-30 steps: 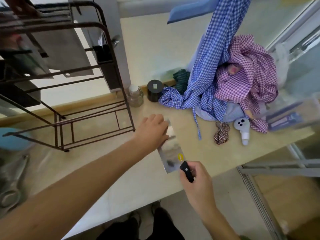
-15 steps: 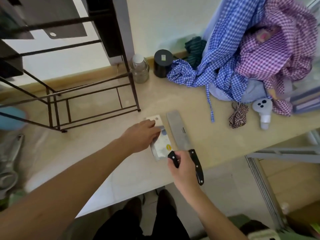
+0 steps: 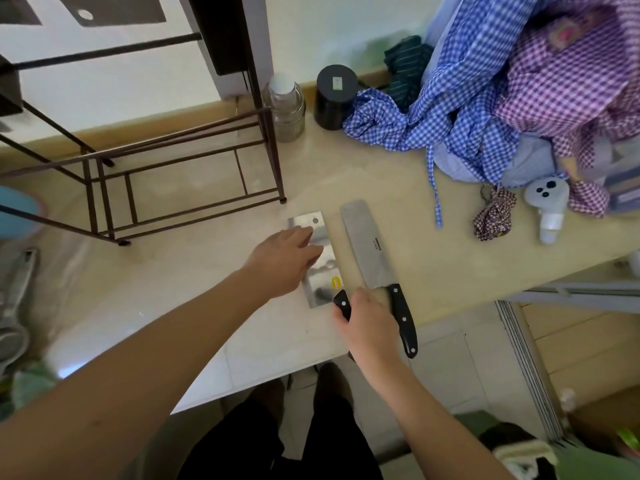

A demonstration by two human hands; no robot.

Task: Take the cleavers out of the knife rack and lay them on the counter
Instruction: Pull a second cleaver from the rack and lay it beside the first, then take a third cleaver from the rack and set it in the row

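A shiny cleaver (image 3: 320, 271) with a hole near its far corner and a yellow sticker lies flat on the beige counter (image 3: 194, 285). My left hand (image 3: 285, 261) rests flat on its blade, fingers spread. My right hand (image 3: 367, 323) grips its black handle at the counter's front edge. A second cleaver (image 3: 369, 247) with a longer matte blade and a black riveted handle lies just to the right, parallel and untouched. The dark metal knife rack (image 3: 180, 157) stands at the back left; a blade still hangs at its top edge.
A clear bottle (image 3: 284, 105) and a black canister (image 3: 335, 97) stand beside the rack's right leg. Blue and purple checked cloths (image 3: 502, 98) pile up at the back right, with a small white device (image 3: 549, 206) before them. Metal tongs (image 3: 14, 306) lie at the far left.
The shiny cleaver has come down from a raised tilt to lie flat beside the other one. My left hand has slid onto its blade. The view has dropped toward the counter.
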